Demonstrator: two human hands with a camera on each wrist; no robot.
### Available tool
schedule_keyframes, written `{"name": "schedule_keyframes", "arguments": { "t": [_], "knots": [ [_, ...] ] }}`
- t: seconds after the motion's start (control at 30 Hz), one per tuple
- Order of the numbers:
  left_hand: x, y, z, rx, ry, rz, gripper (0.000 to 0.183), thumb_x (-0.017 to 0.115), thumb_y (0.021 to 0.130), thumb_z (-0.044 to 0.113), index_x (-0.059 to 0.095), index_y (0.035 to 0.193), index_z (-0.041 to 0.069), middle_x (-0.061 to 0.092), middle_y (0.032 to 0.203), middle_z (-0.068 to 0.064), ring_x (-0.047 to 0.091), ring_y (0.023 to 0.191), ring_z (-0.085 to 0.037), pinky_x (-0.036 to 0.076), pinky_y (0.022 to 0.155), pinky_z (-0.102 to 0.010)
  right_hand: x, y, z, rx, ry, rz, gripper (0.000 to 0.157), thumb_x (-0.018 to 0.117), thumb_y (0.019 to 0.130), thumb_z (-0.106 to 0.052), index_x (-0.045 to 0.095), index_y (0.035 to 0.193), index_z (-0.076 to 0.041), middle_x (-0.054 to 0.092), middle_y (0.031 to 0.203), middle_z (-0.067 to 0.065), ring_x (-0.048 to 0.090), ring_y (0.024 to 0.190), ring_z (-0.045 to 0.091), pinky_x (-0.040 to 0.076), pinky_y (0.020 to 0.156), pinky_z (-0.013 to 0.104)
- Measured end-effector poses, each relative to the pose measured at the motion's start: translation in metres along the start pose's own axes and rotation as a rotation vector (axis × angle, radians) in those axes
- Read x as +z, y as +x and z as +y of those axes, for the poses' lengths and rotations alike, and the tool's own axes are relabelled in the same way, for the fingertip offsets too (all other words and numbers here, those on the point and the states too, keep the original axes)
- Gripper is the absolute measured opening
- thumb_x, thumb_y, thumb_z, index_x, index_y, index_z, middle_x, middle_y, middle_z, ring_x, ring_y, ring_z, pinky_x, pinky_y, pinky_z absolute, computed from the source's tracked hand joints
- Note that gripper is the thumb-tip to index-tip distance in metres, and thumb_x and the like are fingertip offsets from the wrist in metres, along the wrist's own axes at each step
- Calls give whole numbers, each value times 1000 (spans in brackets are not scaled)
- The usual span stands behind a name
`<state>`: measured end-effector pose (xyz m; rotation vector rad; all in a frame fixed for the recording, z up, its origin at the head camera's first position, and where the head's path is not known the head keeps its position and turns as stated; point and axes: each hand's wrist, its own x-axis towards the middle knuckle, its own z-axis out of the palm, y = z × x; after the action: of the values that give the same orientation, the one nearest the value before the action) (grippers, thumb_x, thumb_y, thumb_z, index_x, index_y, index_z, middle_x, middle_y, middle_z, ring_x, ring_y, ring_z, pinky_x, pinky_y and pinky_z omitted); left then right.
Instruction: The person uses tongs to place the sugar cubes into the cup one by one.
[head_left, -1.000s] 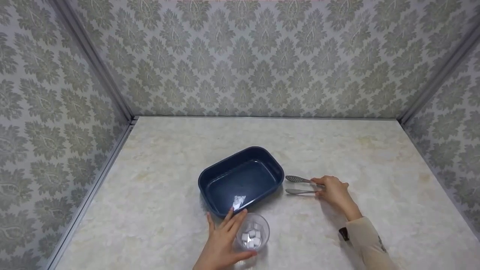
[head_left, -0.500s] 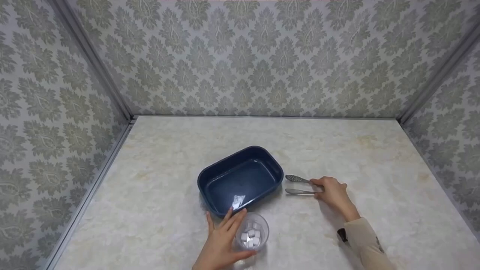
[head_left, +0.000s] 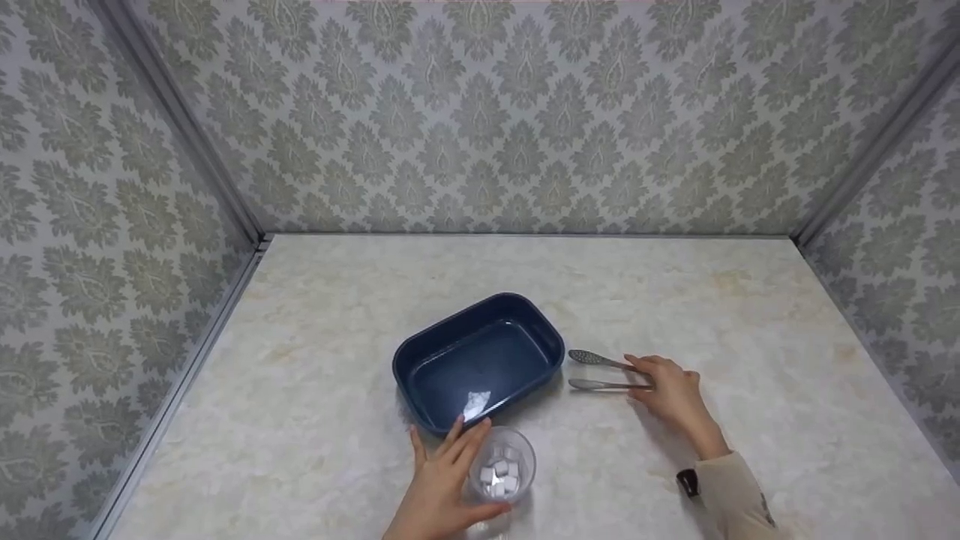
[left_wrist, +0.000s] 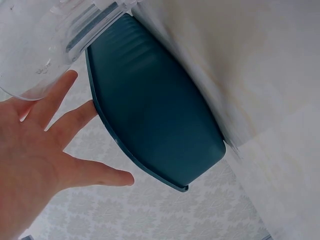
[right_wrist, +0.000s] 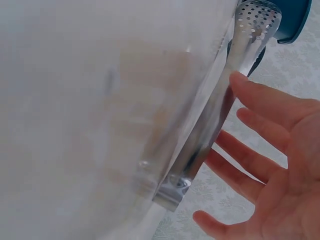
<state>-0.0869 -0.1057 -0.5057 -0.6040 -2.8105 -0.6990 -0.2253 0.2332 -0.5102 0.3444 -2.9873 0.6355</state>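
Observation:
Near the front edge, my left hand (head_left: 442, 487) spans the left side of a clear cup (head_left: 527, 461), thumb on the near side and fingers on the far side. Several white cubes (head_left: 501, 480) lie in the cup. Some left fingers reach the rim of the dark blue rectangular dish (head_left: 480, 360); the left wrist view shows its outer wall (left_wrist: 150, 100). Farther right, metal tongs (head_left: 596, 358) lie on the table, perforated heads pointing at the dish. My right hand (head_left: 671, 394) is at their hinged end, its fingers (right_wrist: 240, 160) loosely spread and touching the metal.
A pale marbled tabletop (head_left: 337, 300) carries everything. Patterned wallpaper panels (head_left: 480, 112) enclose it at the back and on both sides. A small dark object (head_left: 687, 482) shows by the right sleeve (head_left: 735, 487).
My right hand has shifted slightly back along the tongs, with more of their arms showing. The left hand, cup and dish look almost unmoved.

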Motion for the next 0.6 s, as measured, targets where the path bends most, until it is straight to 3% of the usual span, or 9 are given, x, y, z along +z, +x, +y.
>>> {"name": "schedule_keyframes", "arguments": {
  "t": [0.17, 0.43, 0.6],
  "knots": [
    [-2, -1, -1, 15, 30, 9, 99, 63, 60, 67, 26, 141, 24, 42, 139, 3, 35, 130, -31, 7, 88, -78, -3, -11, -5, -19, 7, 49, 49, 70, 75, -21, 56, 122, -15, 59, 116, 11, 54, 107, 31, 30, 80, 54],
    [-10, -1, -1, 13, 104, -40, 97, 57, 63, 72, 29, 140, 20, 37, 142, -1, 36, 129, -30, 1, 89, -77, -10, -27, -18, -76, 25, 159, 43, 69, 76, -25, 60, 118, -16, 61, 115, 11, 55, 106, 30, 29, 83, 55],
    [-14, 1, 0, 29, 122, -4, 89, 49, 69, 73, 36, 137, 17, 42, 138, -3, 42, 125, -31, -4, 91, -75, -12, -35, -28, -110, 35, 213, 43, 69, 76, -29, 61, 117, -17, 61, 115, 9, 55, 106, 29, 29, 84, 55]
  ]
}}
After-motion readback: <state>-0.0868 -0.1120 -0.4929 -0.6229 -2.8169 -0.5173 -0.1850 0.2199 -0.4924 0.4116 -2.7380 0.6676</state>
